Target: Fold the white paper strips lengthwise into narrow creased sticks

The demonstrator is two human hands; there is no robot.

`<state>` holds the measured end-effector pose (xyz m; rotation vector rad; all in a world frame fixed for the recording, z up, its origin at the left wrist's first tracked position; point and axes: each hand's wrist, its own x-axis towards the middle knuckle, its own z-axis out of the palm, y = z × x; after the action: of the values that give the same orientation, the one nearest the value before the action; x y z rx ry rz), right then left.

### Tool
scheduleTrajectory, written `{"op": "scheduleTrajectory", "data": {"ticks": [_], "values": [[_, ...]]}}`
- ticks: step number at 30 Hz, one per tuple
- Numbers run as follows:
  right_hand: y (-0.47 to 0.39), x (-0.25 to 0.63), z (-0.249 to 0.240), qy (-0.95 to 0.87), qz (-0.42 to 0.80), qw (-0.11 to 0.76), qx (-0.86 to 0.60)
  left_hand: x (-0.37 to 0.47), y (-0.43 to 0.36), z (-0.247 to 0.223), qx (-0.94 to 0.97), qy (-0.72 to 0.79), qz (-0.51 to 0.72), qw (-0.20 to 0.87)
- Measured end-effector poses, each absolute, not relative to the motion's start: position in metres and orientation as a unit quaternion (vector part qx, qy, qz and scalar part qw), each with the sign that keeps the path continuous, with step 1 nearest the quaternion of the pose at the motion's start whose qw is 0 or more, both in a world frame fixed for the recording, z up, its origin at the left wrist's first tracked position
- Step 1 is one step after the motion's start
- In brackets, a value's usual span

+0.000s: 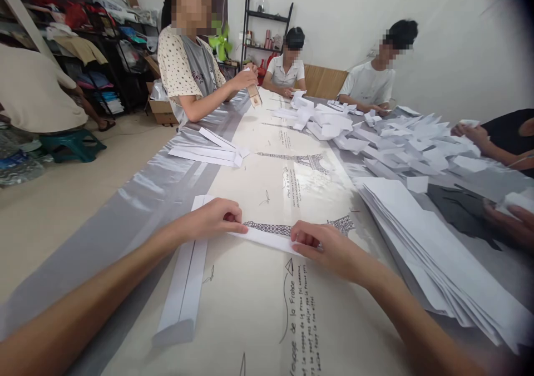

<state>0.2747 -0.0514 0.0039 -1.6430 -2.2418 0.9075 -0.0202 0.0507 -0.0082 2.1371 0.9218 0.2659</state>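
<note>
A narrow folded strip of white paper [267,240] lies crosswise on the printed table cover in front of me. My left hand [217,218] pinches its left end between thumb and fingers. At the other end, my right hand [321,245] has its fingers curled and closed on the paper. Just left of the strip, a long folded white paper [180,292] with a lengthwise seam rests on the cover, partly under my left hand. Eiffel Tower drawings and French writing are printed on the table cover [250,315].
A stack of white sheets [425,253] lies at right, near a large heap of folded papers [400,137]. More folded strips [206,154] lie at far left. A standing person [189,70] holds a small wooden block [254,96]; others sit around the table.
</note>
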Motion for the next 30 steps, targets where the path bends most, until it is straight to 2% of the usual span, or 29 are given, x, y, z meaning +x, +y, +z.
{"op": "scheduleTrajectory", "data": {"ticks": [7, 13, 16, 22, 30], "values": [[-0.05, 0.275, 0.007, -0.795, 0.276, 0.108, -0.529, -0.02, 0.051, -0.012, 0.841, 0.38, 0.1, 0.371], [-0.057, 0.253, 0.01, -0.906, 0.067, 0.093, -0.407, -0.017, 0.046, -0.005, 0.844, 0.398, 0.086, 0.348], [-0.063, 0.244, 0.001, -0.928, 0.033, 0.087, -0.36, -0.019, 0.045, -0.007, 0.85, 0.391, 0.104, 0.338], [-0.075, 0.235, -0.015, -0.903, -0.003, 0.074, -0.424, -0.026, 0.051, -0.015, 0.838, 0.352, 0.146, 0.39], [-0.083, 0.223, -0.012, -0.896, -0.064, 0.036, -0.439, -0.025, 0.053, -0.018, 0.84, 0.361, 0.154, 0.374]]}}
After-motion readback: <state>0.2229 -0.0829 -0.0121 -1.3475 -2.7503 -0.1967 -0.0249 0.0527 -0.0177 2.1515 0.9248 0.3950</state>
